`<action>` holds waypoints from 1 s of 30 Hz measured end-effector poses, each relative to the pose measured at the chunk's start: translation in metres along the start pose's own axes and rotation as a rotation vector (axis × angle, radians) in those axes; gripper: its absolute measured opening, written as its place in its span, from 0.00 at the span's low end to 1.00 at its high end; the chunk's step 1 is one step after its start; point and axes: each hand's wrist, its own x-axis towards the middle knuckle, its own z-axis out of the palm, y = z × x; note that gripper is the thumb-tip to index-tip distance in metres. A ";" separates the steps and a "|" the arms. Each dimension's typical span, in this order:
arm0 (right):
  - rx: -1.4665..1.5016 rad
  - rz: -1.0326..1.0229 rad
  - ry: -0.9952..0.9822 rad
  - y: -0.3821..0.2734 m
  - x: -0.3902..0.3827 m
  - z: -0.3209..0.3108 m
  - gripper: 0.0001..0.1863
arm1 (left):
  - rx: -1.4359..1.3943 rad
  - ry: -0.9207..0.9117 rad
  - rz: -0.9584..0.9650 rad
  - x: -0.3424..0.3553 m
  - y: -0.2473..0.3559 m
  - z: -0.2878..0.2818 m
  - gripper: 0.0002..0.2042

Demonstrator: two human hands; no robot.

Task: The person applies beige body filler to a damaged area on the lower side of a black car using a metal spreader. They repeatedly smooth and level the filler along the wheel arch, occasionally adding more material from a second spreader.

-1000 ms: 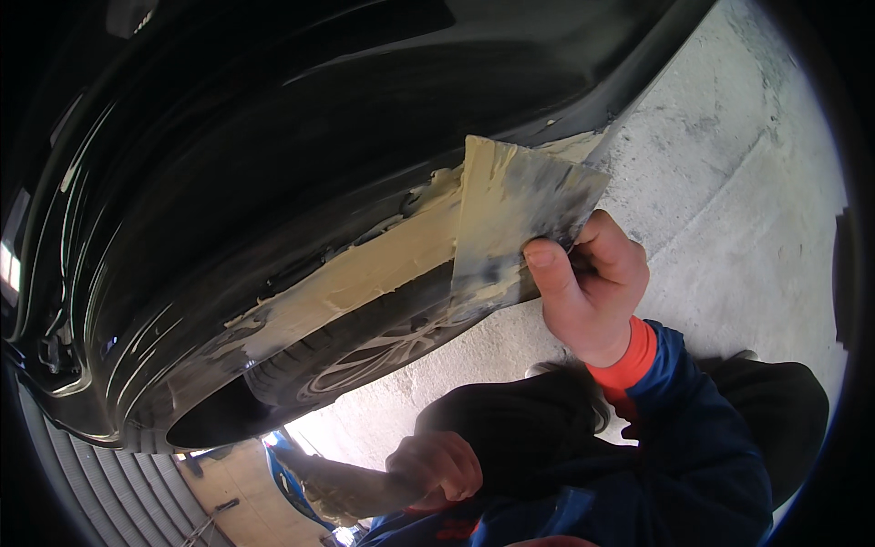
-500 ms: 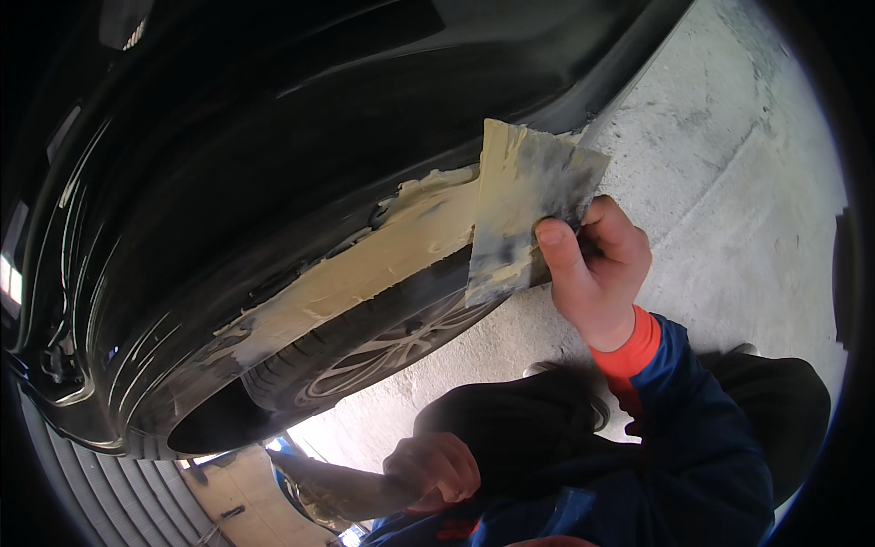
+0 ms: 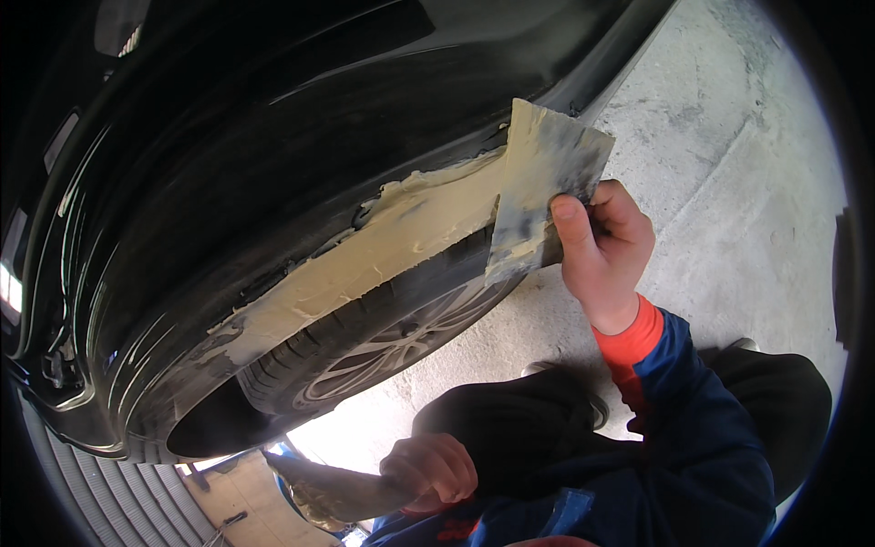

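Spreader [image 3: 542, 169], thin, flat and streaked with paste, is pinched in your right hand [image 3: 609, 260] in the head view: your thumb lies on its near face and your fingers curl behind its right side. Its left edge overlaps the end of the pale paste [image 3: 365, 255] on the black car [image 3: 273, 164]; you cannot tell from here how hard it presses. That paste forms a long, uneven strip, slanting from lower left up to the spreader along the edge of the wheel arch, with a ragged upper border. Just below the strip you have the tyre [image 3: 283, 365] and the spoked wheel [image 3: 406, 345].

Low in the same view, your left hand [image 3: 433, 469] is closed around one end of a dark scraper [image 3: 342, 492], whose wide, smeared part points left, well apart from the car's paste. Your dark trousers [image 3: 501, 419] are beside that hand, and pale concrete floor [image 3: 720, 246] spreads out at the right
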 end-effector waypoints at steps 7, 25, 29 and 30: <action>0.000 -0.006 0.115 0.017 0.007 -0.007 0.12 | -0.002 -0.012 0.000 0.003 0.000 0.001 0.20; 0.561 0.363 -1.051 -0.078 -0.018 -0.015 0.22 | -0.272 -0.150 -0.288 0.024 -0.029 0.002 0.12; 0.507 0.321 -1.339 -0.075 -0.019 -0.003 0.23 | -0.379 -0.056 -0.273 0.020 -0.021 0.003 0.13; 0.469 0.285 -1.365 -0.070 -0.019 -0.003 0.23 | -0.404 -0.027 -0.247 0.016 -0.016 0.002 0.13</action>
